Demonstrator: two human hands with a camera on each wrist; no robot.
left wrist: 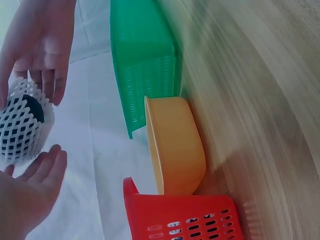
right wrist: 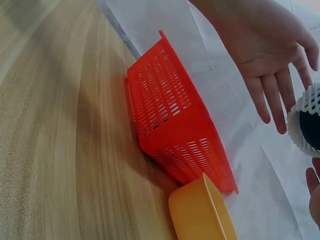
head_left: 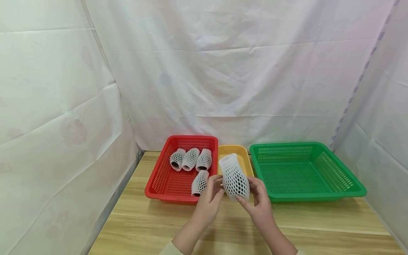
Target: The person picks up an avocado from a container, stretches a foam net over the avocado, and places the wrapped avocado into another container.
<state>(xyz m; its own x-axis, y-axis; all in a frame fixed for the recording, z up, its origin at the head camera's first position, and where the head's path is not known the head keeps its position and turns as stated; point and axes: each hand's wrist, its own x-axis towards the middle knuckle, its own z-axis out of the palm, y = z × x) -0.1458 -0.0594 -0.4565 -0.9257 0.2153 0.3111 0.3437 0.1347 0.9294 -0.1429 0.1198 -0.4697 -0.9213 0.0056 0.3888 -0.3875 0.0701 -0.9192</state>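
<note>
A white foam fruit net (head_left: 235, 177) is held up in front of me, above the table and close to the yellow tray. Inside its lower end sits a dark, rounded thing (left wrist: 34, 107), mostly covered by the mesh. My right hand (head_left: 259, 205) grips the net from the right, thumb on the near side and fingers behind. On the other side, my left hand (head_left: 208, 202) has its fingers loosely extended beside the net. The right wrist view shows that left hand (right wrist: 270, 55) with straight fingers, fingertips right at the mesh.
A red basket (head_left: 154, 184) at the left holds several netted dark things (head_left: 191, 159). Behind my hands stands a yellow tray (head_left: 245, 156), between that basket and a large green basket (head_left: 318, 196) at the right. All stand on a wooden table (head_left: 134, 226) before white cloth walls.
</note>
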